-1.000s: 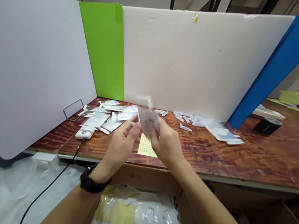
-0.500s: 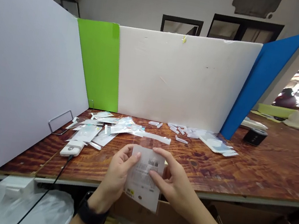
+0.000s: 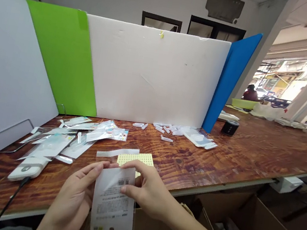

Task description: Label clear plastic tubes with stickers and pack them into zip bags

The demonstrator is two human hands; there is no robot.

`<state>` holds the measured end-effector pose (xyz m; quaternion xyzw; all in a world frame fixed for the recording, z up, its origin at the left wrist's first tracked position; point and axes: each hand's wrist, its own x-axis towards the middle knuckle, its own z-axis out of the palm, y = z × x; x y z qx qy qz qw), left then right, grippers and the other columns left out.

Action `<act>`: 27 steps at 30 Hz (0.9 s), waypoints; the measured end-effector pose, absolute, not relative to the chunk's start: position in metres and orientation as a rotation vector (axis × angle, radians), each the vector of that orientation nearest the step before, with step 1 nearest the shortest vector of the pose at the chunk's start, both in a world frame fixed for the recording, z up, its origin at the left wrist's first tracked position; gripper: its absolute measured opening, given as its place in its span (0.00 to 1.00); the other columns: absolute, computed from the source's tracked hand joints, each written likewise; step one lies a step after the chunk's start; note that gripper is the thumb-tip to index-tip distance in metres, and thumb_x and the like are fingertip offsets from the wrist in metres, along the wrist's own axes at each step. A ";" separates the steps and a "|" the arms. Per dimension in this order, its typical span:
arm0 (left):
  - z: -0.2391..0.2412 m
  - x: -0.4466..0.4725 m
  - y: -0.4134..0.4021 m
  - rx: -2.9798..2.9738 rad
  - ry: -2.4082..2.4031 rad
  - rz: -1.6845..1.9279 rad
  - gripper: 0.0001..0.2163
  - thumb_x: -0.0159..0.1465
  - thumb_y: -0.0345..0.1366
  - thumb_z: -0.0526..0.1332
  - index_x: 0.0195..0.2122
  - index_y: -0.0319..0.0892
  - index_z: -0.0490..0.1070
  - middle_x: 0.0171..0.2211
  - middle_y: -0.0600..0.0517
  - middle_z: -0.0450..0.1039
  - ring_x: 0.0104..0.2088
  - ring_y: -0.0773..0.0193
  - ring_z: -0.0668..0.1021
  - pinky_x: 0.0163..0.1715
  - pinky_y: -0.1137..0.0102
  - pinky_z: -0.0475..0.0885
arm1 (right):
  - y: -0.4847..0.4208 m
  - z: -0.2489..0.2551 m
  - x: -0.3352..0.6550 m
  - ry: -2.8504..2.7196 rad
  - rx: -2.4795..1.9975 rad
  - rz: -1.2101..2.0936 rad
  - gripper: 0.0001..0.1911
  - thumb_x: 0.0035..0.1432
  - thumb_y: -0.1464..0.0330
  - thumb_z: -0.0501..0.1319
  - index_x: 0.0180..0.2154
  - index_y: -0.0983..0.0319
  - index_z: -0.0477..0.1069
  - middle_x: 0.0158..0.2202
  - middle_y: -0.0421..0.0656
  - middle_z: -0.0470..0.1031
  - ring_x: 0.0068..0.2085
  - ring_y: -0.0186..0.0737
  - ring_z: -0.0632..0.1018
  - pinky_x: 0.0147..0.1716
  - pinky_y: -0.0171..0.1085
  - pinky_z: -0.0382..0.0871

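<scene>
Printed packet (image 3: 112, 212) held over front edge of worktop (image 3: 191, 172). Left hand (image 3: 78, 191): grip pinching packet's left edge. Right hand (image 3: 151, 191): grip pinching packet's upper right side. Dotted yellow sheet (image 3: 144, 159) just behind, near front edge. Loose packets (image 3: 78, 139) heaped farther left, beside white device (image 3: 31, 167).

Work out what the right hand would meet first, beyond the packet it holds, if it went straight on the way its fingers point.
Most likely the left hand, at the opposite upper corner of the packet: the right hand points leftward across the packet's upper part. Depth is unclear, so it might pass above.
</scene>
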<state>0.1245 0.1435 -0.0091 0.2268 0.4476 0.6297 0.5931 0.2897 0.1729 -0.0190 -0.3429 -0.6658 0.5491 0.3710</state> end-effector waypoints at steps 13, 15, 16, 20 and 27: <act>-0.010 0.121 0.139 0.419 1.079 1.730 0.04 0.55 0.22 0.62 0.28 0.35 0.76 0.26 0.47 0.78 0.24 0.65 0.78 0.23 0.76 0.76 | 0.182 -0.031 0.287 -1.855 -0.587 1.448 0.25 0.54 0.69 0.63 0.54 0.55 0.64 0.46 0.43 0.72 0.35 0.36 0.75 0.33 0.36 0.72; -0.012 0.118 0.139 0.393 1.080 1.807 0.04 0.56 0.23 0.62 0.28 0.35 0.75 0.24 0.49 0.78 0.23 0.66 0.78 0.24 0.76 0.76 | 0.196 -0.038 0.290 -1.808 -0.520 1.529 0.26 0.59 0.63 0.59 0.58 0.58 0.59 0.48 0.47 0.72 0.41 0.41 0.77 0.40 0.42 0.73; -0.012 0.117 0.139 0.378 1.078 1.836 0.04 0.56 0.23 0.62 0.28 0.35 0.75 0.24 0.49 0.78 0.23 0.66 0.78 0.25 0.75 0.77 | 0.204 -0.043 0.291 -1.834 -0.600 1.457 0.26 0.62 0.61 0.55 0.59 0.60 0.57 0.48 0.49 0.72 0.43 0.42 0.77 0.43 0.44 0.73; -0.014 0.115 0.137 0.350 1.076 1.850 0.03 0.56 0.24 0.62 0.28 0.36 0.74 0.26 0.48 0.79 0.25 0.63 0.80 0.29 0.70 0.78 | 0.230 -0.067 0.298 -2.239 -1.172 0.780 0.24 0.65 0.64 0.48 0.59 0.69 0.59 0.53 0.58 0.69 0.53 0.51 0.72 0.52 0.51 0.65; -0.024 0.123 0.135 0.475 1.104 1.728 0.11 0.45 0.31 0.71 0.30 0.37 0.75 0.27 0.49 0.79 0.26 0.62 0.80 0.26 0.73 0.76 | 0.232 -0.089 0.289 -2.654 -1.232 0.527 0.14 0.60 0.69 0.56 0.45 0.67 0.73 0.47 0.56 0.71 0.50 0.54 0.71 0.49 0.46 0.64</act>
